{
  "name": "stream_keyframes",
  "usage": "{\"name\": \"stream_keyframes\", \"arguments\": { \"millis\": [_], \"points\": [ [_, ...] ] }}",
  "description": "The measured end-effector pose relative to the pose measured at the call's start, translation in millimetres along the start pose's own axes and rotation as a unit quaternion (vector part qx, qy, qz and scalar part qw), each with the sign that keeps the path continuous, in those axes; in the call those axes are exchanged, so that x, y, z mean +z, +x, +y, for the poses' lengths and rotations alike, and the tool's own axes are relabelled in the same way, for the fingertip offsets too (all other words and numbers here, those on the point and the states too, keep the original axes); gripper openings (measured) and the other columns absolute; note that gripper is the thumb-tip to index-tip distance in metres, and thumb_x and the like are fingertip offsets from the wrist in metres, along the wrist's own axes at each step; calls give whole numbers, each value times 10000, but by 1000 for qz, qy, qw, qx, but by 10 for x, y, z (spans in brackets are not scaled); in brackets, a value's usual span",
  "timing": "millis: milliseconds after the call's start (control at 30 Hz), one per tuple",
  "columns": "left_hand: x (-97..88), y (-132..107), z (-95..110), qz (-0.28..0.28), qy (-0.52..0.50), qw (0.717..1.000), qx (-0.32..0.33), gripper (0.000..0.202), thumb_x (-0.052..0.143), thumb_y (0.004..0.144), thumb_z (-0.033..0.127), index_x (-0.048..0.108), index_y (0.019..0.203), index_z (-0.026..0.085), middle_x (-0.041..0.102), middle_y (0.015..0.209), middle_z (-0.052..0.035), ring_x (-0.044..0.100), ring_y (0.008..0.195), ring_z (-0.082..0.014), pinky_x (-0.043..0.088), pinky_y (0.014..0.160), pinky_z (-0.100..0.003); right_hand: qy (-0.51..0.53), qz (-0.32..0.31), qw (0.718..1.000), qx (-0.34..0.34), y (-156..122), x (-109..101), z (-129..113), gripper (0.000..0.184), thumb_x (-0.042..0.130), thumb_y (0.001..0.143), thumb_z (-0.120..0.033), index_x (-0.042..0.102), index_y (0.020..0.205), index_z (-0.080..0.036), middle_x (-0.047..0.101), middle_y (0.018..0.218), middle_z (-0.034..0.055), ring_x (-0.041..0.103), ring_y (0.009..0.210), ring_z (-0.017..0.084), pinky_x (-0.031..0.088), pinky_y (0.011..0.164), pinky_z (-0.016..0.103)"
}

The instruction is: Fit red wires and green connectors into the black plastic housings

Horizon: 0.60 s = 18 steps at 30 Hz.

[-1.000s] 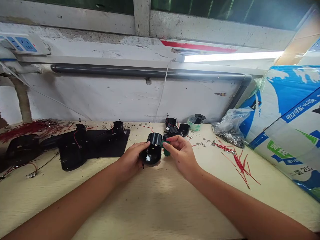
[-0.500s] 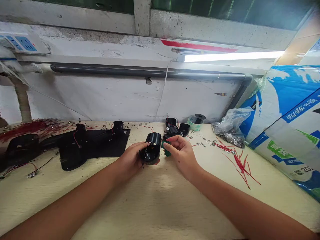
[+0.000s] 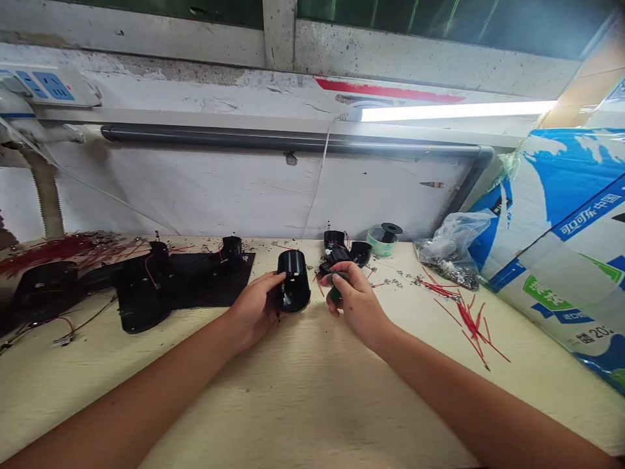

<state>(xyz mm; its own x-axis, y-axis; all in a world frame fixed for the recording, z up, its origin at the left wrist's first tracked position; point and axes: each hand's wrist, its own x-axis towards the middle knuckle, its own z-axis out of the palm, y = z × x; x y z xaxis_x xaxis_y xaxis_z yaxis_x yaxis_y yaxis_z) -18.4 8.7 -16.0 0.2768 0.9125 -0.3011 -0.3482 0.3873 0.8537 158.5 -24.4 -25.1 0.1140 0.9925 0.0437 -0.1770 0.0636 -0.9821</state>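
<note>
On the pale surface (image 3: 312,397), the left hand (image 3: 251,311) clamps an upright black plastic housing (image 3: 294,277) steadily; the right hand (image 3: 359,303), apart, pinches a small green part (image 3: 334,294).

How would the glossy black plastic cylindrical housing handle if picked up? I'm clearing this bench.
The glossy black plastic cylindrical housing probably feels light and stiff: the left hand holds it loosely. Its smooth, rounded body looks apt to roll on its side and may be slippery.

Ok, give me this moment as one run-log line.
left hand: holds black plastic housing | right hand: pinches green part | nearby: black cups, red wires
</note>
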Motion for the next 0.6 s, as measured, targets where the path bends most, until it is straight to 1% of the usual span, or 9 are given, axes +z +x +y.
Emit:
{"name": "stream_keyframes", "arguments": {
  "millis": [100,167,300,400,500,600],
  "points": [
    [7,-12,16,-5,-8,1000,-20,210,570,867,250,644,1011,117,740,902,-114,731,753,-214,626,709,-326,-15,-28,999,25,-22,4,-26,264,571,764,-360,519,984,-223,531,829,-29,410,442,69,295,411,238],
    [4,-18,27,-16,-9,999,-41,218,570,870,280,647,990,115,739,874,-110,734,745,-223,621,700,-326,-23,-35,999,35,-25,8,-24,240,575,762,-350,567,957,-211,503,803,-24,381,450,63,268,412,231],
    [-15,-41,40,-45,-5,996,-76,244,597,857,347,659,956,133,731,834,-83,731,733,-230,616,733,-364,-33,-38,998,37,-24,8,-7,246,627,760,-394,570,921,-217,488,742,-33,349,444,68,246,410,236],
    [-20,-77,49,-68,23,995,-73,221,633,828,341,662,949,158,726,824,-62,729,735,-238,601,724,-369,-37,-47,997,38,-30,0,-4,247,650,753,-393,557,901,-218,475,719,-41,331,438,64,229,414,240],
    [-11,-115,62,-98,57,992,-60,209,650,807,329,656,936,165,721,820,-61,721,731,-228,578,700,-336,-50,-53,996,42,-37,-5,-6,245,650,767,-403,555,905,-224,450,695,-50,324,437,64,223,427,242],
    [-1,-131,70,-101,73,991,-53,217,640,804,322,655,948,159,714,812,-64,710,727,-215,560,687,-312,-54,-52,996,44,-39,-4,-3,254,642,777,-422,560,920,-229,450,706,-52,322,440,64,221,433,241]
  ]
}}
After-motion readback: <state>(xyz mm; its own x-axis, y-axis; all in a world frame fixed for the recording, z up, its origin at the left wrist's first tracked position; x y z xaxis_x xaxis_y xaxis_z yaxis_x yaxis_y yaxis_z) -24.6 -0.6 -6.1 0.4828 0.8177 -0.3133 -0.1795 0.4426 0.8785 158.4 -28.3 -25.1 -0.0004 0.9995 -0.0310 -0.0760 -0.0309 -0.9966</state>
